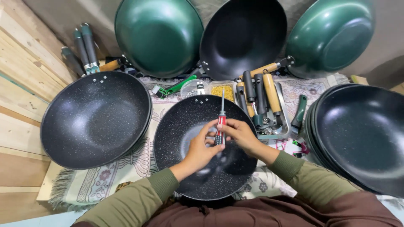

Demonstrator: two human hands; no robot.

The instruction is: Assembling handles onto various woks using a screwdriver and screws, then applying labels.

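Observation:
A black speckled wok pan (176, 126) lies in front of me on a patterned cloth. Both hands meet over its middle. My right hand (240, 134) grips a screwdriver (221, 113) by its red and black handle, the metal shaft pointing away from me. My left hand (201, 147) has its fingers at the same handle, touching it from the left. Whether anything small sits between the fingers is hidden.
A stack of black pans (94, 120) lies at the left, another stack (362, 134) at the right. Two green woks (158, 35) (330, 35) and a black one (242, 35) lean at the back. A metal tray of handles (263, 101) and small containers (223, 89) sit behind the pan.

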